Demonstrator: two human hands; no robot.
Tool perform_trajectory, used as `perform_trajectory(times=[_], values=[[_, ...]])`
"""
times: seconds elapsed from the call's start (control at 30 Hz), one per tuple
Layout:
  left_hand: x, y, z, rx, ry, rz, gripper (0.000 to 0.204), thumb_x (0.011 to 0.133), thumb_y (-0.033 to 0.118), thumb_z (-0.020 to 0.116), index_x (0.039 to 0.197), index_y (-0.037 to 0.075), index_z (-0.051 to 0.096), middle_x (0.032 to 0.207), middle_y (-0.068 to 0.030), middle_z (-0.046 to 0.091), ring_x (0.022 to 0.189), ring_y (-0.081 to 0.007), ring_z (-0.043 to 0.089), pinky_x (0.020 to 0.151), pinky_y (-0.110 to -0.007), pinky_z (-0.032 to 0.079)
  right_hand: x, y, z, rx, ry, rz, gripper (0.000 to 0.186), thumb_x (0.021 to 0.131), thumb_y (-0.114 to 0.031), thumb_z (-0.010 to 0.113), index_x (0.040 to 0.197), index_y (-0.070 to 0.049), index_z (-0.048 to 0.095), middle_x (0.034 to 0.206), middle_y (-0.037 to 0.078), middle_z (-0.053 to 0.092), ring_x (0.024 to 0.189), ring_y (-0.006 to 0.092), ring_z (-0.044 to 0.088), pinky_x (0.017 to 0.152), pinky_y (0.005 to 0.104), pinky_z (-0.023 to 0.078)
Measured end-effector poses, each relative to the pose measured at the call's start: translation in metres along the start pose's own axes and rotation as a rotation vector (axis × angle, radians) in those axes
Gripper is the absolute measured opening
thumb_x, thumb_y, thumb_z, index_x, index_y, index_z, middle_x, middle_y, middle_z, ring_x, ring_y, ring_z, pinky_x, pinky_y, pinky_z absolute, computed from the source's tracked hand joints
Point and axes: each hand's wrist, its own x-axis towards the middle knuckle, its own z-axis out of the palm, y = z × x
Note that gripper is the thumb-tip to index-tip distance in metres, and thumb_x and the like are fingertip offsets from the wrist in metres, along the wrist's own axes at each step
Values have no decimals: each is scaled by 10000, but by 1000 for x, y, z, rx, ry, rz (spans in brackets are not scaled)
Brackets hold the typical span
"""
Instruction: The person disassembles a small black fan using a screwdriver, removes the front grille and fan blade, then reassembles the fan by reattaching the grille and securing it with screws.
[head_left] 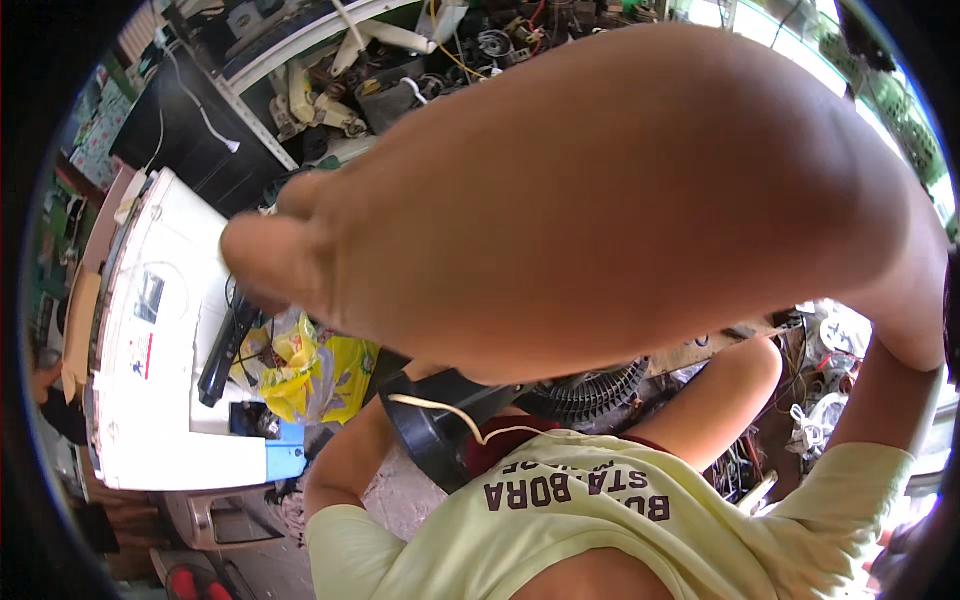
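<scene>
Right hand is raised near the lens at nine o'clock, grip indeterminate, while the left hand is hidden behind it, state unreadable, its forearm leading toward the black fan at six o'clock; advisable to steady the fan's base first.

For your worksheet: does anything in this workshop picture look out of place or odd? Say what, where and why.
The right hand is raised so near the camera that it blocks most of the view. Below it, a black fan lies tilted rather than upright, a white cord trailing across it.
</scene>
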Motion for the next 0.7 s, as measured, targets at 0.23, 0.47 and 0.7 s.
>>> perform_trajectory(times=[0.23,0.47,0.7], values=[[-1,4,-9,133,53,0,442,893,146,657,1289,51,485,929,39,541,698,-33,457,575,-171,361,-9,7,-5,53,13,-20,354,796,-36,615,1110,-63,454,895,133,594,745,290,618,628,369,491],[1,1,-21,244,102,37,437,896,148,651,1289,53,485,935,37,546,706,-33,465,577,-172,364,-1,11,-5,118,8,-63,361,794,-37,616,1115,-60,453,901,136,585,762,298,605,649,373,481],[32,-14,-19,324,82,71,465,900,107,629,1325,49,449,1013,2,580,831,-62,535,682,-216,443,-11,22,-4,201,17,-31,368,792,-38,617,1121,-57,453,906,138,575,779,305,592,670,378,471]])
